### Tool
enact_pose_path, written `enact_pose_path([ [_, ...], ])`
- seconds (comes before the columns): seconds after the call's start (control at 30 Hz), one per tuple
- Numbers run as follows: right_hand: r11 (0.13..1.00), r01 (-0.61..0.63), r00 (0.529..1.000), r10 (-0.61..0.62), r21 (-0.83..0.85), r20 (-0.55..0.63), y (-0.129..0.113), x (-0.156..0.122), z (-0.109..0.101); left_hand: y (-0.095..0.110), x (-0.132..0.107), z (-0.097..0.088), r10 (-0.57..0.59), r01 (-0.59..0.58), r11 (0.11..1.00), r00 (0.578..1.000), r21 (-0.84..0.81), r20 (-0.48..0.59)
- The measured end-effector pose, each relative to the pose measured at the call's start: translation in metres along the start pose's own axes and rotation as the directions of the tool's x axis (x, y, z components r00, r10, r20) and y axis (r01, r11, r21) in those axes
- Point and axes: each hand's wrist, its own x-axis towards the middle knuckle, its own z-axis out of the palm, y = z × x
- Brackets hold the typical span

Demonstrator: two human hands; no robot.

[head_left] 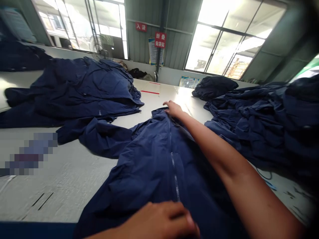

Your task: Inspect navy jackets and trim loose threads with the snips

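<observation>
A navy blue jacket [149,166] lies front up before me, its zipper running down the middle and one sleeve stretched to the left. My right hand [173,109] reaches to the collar end. Its fingers are bent and pinch the fabric at the top of the zipper line, with one finger raised. At the bottom edge of the view, my left hand [161,220] is closed over the lower front of the jacket, close to the zipper. Its fingers are curled, and the fabric under them is mostly hidden.
A pile of navy garments [82,86] lies at the back left, and another heap [264,119] fills the right side. A dark bundle [214,87] sits behind it. Red tape [149,92] marks the white table [74,179]. Windows and red signs line the wall.
</observation>
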Motion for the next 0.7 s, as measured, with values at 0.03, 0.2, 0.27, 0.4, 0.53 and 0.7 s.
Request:
enact_pose_path([
  [0.03, 1.0, 0.002, 1.0, -0.002, 0.008, 0.009, 0.005, -0.007, 0.005, -0.002, 0.006, -0.022, -0.049, 0.049, 0.998, 0.999, -0.038, 0.002],
  [0.2, 0.946, -0.318, 0.948, 0.317, -0.056, -0.031, 0.074, -0.06, 0.017, -0.072, 0.065, -0.105, -0.258, 0.254, 0.962, 0.966, 0.1, 0.023],
  [0.27, 0.849, -0.522, 0.853, 0.518, -0.083, -0.067, 0.11, -0.092, 0.017, -0.112, 0.099, -0.11, -0.322, 0.304, 0.927, 0.945, 0.222, 0.051],
  [0.4, 0.656, -0.754, 0.656, 0.751, -0.028, -0.082, 0.159, -0.156, 0.023, -0.169, 0.162, -0.094, -0.511, 0.452, 0.807, 0.857, 0.38, 0.067],
  [0.53, 0.571, -0.803, 0.56, 0.821, 0.169, -0.11, 0.176, -0.179, 0.025, -0.206, 0.197, -0.075, -0.632, 0.568, 0.716, 0.774, 0.405, 0.031],
  [0.7, 0.488, -0.717, 0.413, 0.873, 0.498, -0.261, 0.195, -0.161, -0.021, -0.253, 0.213, -0.072, -0.692, 0.634, 0.651, 0.722, 0.419, -0.017],
])
